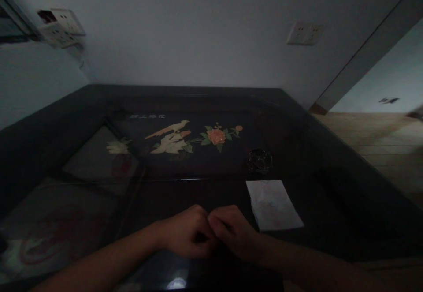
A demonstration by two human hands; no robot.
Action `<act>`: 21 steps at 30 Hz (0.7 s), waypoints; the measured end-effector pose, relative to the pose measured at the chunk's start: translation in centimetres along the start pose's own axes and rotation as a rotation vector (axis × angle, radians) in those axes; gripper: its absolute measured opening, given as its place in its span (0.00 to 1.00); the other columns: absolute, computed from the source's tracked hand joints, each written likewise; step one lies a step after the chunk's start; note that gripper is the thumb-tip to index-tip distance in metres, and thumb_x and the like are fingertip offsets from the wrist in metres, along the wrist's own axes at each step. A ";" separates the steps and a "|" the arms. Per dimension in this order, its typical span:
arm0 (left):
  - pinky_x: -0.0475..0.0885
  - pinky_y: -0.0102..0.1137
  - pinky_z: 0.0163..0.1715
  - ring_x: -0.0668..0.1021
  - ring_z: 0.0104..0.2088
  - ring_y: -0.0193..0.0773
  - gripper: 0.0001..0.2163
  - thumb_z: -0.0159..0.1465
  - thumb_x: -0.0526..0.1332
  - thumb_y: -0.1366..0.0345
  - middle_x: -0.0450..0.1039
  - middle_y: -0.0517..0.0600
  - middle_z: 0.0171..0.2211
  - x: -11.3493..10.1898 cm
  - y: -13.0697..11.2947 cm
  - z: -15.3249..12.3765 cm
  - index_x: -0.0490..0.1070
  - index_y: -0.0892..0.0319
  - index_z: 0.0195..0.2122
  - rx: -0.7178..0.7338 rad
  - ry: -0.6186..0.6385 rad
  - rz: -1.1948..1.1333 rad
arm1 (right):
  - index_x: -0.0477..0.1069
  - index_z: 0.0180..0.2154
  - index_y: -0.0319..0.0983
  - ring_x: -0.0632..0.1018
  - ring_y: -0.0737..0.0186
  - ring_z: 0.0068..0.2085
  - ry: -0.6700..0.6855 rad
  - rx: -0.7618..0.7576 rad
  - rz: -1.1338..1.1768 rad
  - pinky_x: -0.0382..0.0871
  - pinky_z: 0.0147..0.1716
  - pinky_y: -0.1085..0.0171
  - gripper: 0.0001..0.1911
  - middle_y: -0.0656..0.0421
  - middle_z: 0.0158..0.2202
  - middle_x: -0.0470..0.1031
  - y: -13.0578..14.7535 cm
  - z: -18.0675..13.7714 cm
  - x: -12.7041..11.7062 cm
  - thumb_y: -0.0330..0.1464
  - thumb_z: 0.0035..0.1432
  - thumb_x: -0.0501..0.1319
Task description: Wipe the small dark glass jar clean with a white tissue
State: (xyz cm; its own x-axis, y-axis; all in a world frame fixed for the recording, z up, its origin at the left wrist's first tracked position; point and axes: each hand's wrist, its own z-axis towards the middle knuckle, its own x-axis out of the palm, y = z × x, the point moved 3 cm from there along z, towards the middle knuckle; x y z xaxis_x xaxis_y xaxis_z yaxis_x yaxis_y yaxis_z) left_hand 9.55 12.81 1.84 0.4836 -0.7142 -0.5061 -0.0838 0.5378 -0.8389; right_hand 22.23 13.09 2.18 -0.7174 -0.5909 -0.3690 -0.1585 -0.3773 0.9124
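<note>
My left hand (pixel 187 234) and my right hand (pixel 233 230) rest together on a dark glass-topped table (pixel 330 186), knuckles up and fingertips meeting in the middle. Both sets of fingers are curled and pressed together; whatever lies between them is hidden in the dim light. A white folded paper (pixel 273 204) lies flat on the glass just right of my right hand, untouched. A small dark round glass object (pixel 259 159) sits beyond the paper.
Under the glass is a dark panel painted with birds (pixel 170 137) and an orange flower (pixel 216 136). Wall sockets show at the upper left (pixel 59 29) and upper right (pixel 304 34). A wooden floor (pixel 380 137) opens at the right past the table edge.
</note>
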 end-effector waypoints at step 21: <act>0.61 0.25 0.22 0.65 0.18 0.28 0.09 0.56 0.53 0.72 0.65 0.44 0.16 -0.1 -0.1 0.2 0.60 0.59 0.19 -0.026 -0.039 0.015 | 0.55 0.20 0.39 0.60 0.71 0.21 -0.023 -0.023 -0.068 0.49 0.23 0.68 0.27 0.66 0.19 0.55 -0.1 0.1 -0.2 0.47 0.66 0.47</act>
State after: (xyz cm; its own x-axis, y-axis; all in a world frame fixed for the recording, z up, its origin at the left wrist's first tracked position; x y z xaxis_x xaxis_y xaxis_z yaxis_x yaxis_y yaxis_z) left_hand 9.64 12.90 2.05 0.5152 -0.6880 -0.5111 -0.1135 0.5364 -0.8363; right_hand 22.35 13.35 2.19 -0.7207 -0.5470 -0.4259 -0.1920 -0.4328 0.8808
